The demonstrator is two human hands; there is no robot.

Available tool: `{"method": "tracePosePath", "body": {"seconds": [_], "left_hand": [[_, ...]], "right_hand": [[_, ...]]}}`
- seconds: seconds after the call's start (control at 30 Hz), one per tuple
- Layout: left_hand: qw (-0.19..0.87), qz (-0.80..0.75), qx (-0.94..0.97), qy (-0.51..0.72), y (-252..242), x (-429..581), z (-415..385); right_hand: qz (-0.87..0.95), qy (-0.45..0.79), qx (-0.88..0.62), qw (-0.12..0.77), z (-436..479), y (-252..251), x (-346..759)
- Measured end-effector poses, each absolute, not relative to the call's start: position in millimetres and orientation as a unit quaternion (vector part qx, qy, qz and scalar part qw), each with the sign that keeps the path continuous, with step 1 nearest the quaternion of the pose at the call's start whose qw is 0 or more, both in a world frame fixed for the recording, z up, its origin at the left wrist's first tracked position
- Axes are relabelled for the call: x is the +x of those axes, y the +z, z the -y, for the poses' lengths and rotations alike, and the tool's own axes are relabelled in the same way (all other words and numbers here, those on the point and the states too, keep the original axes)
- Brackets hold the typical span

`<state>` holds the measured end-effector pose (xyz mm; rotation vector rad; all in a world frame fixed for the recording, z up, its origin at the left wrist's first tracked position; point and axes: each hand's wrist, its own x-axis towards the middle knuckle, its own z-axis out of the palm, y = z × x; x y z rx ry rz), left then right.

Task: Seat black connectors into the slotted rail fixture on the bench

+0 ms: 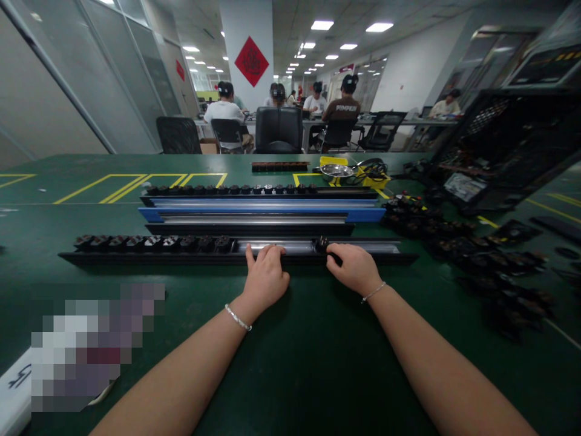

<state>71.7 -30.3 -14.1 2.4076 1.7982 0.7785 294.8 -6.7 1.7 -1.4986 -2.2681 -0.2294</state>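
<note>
1. In the silvery channel of the front black rail (304, 259), right of its middle: single black module (322, 243), well apart from the others.
2. At the near edge of that rail, beside the module: right hand (355, 266), with fingers narrow and against the module's right side; cannot tell whether gripped or merely touched.
3. Near the rail's middle: left hand (267, 275), with fingers spread over the near edge; cannot tell whether clamped onto it.
4. On the rail's left half: row of black modules (153, 242), side by side.
5. Behind the rail: shorter black rail (254, 229), then blue rail (363, 215), then rear rail (349, 192) with more modules.
6. Right of the rail, on the green bench (313, 369): heaps of loose modules (458, 242); farther back, dark cabinet (481, 145).
7. Well behind the rail: metal bowl (338, 172) beside yellow pieces.
8. Before the rail's left end: object blurred out.
9. Beyond everything, behind the rail: seated people (227, 110), black chairs (278, 129).
</note>
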Motion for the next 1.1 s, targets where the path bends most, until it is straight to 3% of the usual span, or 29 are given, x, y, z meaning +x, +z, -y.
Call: {"method": "tracePosePath", "body": {"seconds": [0.3, 0.63, 1.1], "left_hand": [[0.008, -0.576, 0.776, 0.257, -15.8, 71.1, 29.8], [0.008, -0.578, 0.772, 0.265, -16.2, 72.1, 29.0], [0.009, -0.580, 0.772, 0.261, -15.9, 72.1, 28.4]], "right_hand": [[0.793, -0.126, -0.522, 0.287, 4.0, -3.3, 302.9], [0.701, -0.079, -0.618, 0.347, -0.4, -7.4, 286.7], [0.679, -0.042, -0.659, 0.321, -3.7, -6.7, 287.9]]}}
